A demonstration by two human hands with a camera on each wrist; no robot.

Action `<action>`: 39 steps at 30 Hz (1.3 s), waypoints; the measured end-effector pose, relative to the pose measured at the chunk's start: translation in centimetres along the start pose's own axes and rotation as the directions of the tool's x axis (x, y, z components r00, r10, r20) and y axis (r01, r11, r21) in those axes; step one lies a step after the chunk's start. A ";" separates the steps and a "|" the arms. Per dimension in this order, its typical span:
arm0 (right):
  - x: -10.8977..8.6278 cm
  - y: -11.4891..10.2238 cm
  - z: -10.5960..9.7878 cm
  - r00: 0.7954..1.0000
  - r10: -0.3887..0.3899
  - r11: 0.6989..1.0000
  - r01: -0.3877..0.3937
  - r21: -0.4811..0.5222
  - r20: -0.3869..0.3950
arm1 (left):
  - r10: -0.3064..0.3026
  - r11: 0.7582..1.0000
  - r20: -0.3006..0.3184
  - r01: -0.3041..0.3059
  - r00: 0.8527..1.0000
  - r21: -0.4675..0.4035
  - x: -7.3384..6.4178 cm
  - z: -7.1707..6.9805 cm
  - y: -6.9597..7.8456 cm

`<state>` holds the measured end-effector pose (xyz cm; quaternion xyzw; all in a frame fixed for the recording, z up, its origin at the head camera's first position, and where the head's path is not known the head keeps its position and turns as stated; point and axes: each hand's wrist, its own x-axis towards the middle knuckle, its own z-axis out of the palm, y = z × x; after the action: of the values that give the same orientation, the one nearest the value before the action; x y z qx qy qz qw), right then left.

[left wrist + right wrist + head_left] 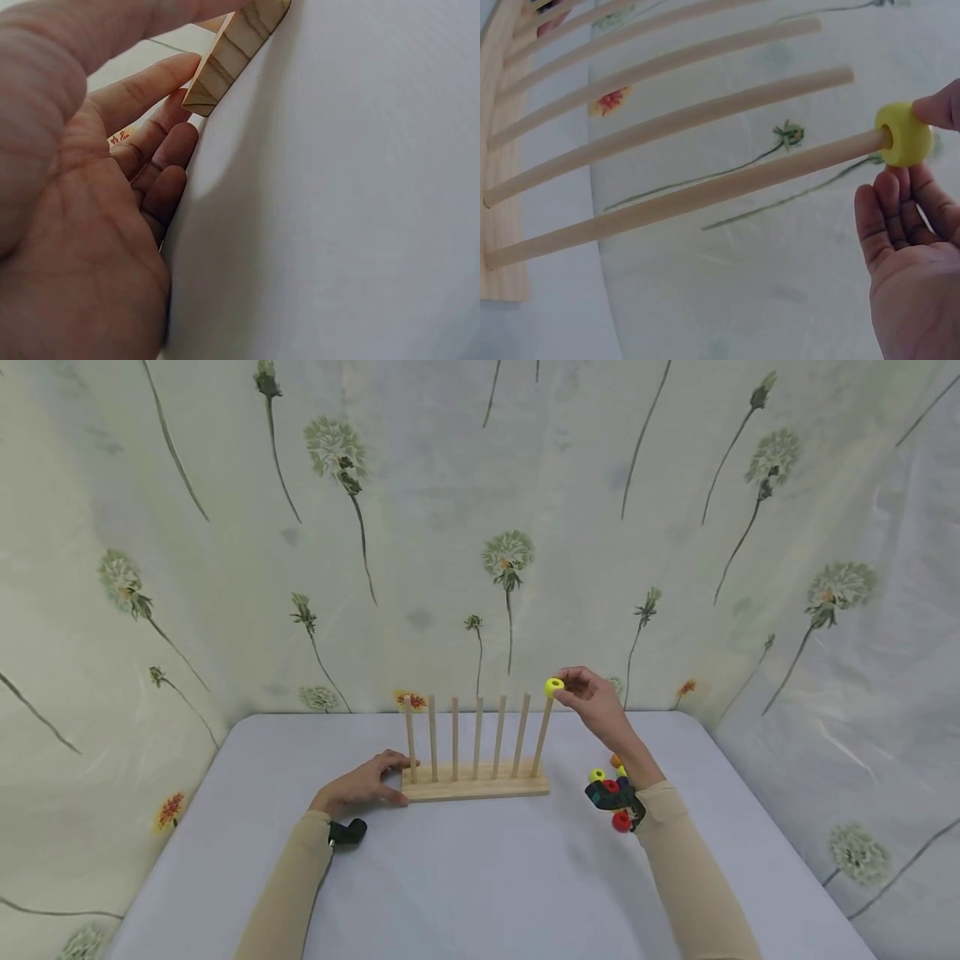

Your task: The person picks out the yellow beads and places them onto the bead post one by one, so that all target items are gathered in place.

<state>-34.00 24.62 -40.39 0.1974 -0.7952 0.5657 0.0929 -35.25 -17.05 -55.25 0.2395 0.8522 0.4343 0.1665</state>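
Observation:
A wooden stand with a row of several upright pegs has its flat base [476,790] on the white table. My left hand [363,783] grips the base's left end, thumb at the front edge and fingers behind; its grained end face [231,56] shows in the left wrist view. My right hand [597,702] pinches a yellow bead [911,142] between thumb and fingers. That bead sits at the very top of the rightmost peg [697,196], the peg's tip at its hole. No beads show on the other pegs.
Right of the stand, below my right forearm, lie several loose beads, among them a red bead [622,822], a yellow bead [594,776] and an orange bead [616,761]. My sleeve and wrist camera [602,795] partly cover them. A flower-printed curtain [420,560] rises behind the table.

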 end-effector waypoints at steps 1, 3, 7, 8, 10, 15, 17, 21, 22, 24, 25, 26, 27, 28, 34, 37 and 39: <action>0.0 0.0 0.0 1.000 0.003 1.000 -0.003 -0.005 -0.001 | -0.001 1.000 0.001 0.001 1.000 0.004 0.0 0.0 0.0; 0.1 0.0 0.0 1.000 0.012 1.000 -0.012 -0.018 0.009 | -0.001 1.000 -0.001 0.001 1.000 0.008 -0.1 0.0 0.0; 0.1 0.2 -0.1 0.999 0.038 0.999 -0.037 -0.033 0.037 | -0.001 1.000 0.005 0.001 1.000 0.006 -0.1 0.0 0.1; 0.1 0.3 -0.1 0.998 0.041 0.999 -0.040 -0.033 0.043 | -0.002 1.000 0.008 0.002 1.000 -0.002 -0.1 -0.1 0.1; 0.1 0.3 -0.2 0.998 0.044 0.999 -0.042 -0.032 0.047 | -0.007 1.000 0.015 0.007 1.000 -0.017 0.0 -0.1 0.1; -0.4 -1.3 0.1 0.997 0.048 0.998 -0.046 -0.038 0.058 | -0.013 1.000 0.017 0.013 1.000 -0.028 0.1 -0.2 0.0; -0.6 -2.0 0.2 0.997 0.049 0.998 -0.047 -0.039 0.067 | -0.014 1.000 0.015 0.014 1.000 -0.025 0.2 -0.2 -0.1; -0.8 -1.9 0.3 0.996 0.049 0.999 -0.048 -0.016 0.079 | -0.019 1.000 0.016 0.019 1.000 -0.019 0.2 -0.2 -0.1; -0.9 -1.7 0.3 0.996 0.049 0.999 -0.048 -0.014 0.081 | -0.017 1.000 0.018 0.017 1.000 -0.017 0.1 -0.2 -0.1; -0.9 -1.4 0.3 0.995 0.053 0.999 -0.053 -0.005 0.083 | -0.012 1.000 0.023 0.012 1.000 -0.006 0.1 -0.1 -0.2; -1.0 -1.2 0.3 0.995 0.052 0.999 -0.052 -0.007 0.083 | -0.010 1.000 0.025 0.010 1.000 -0.001 0.1 -0.1 -0.2; -0.9 -0.8 0.3 0.995 0.055 0.998 -0.055 -0.004 0.081 | -0.009 1.000 0.026 0.009 1.000 0.001 0.1 -0.1 -0.2; -0.9 -0.4 0.2 0.995 0.062 0.998 -0.062 -0.003 0.080 | -0.010 1.000 0.029 0.010 1.000 0.002 0.1 -0.1 -0.2; -0.8 0.0 0.2 0.995 0.065 0.998 -0.065 -0.002 0.078 | -0.007 1.000 0.031 0.007 0.999 0.007 0.1 -0.1 -0.2; -0.6 1.3 -0.2 0.995 0.064 0.998 -0.064 -0.003 0.070 | 0.009 1.000 0.025 -0.009 1.000 0.014 0.0 -0.1 -0.2; -1.0 1.0 -0.6 0.996 0.061 0.998 -0.061 0.000 0.069 | 0.013 1.000 0.025 -0.013 1.000 0.005 0.0 -0.1 -0.2; -1.5 0.8 -1.1 0.995 0.067 0.998 -0.069 0.012 0.075 | 0.011 1.000 0.021 -0.011 1.000 0.013 0.0 -0.1 -0.2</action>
<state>-33.05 26.14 -41.28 0.1919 -0.8002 0.5666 0.0425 -35.39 -17.19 -55.35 0.2500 0.8518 0.4272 0.1716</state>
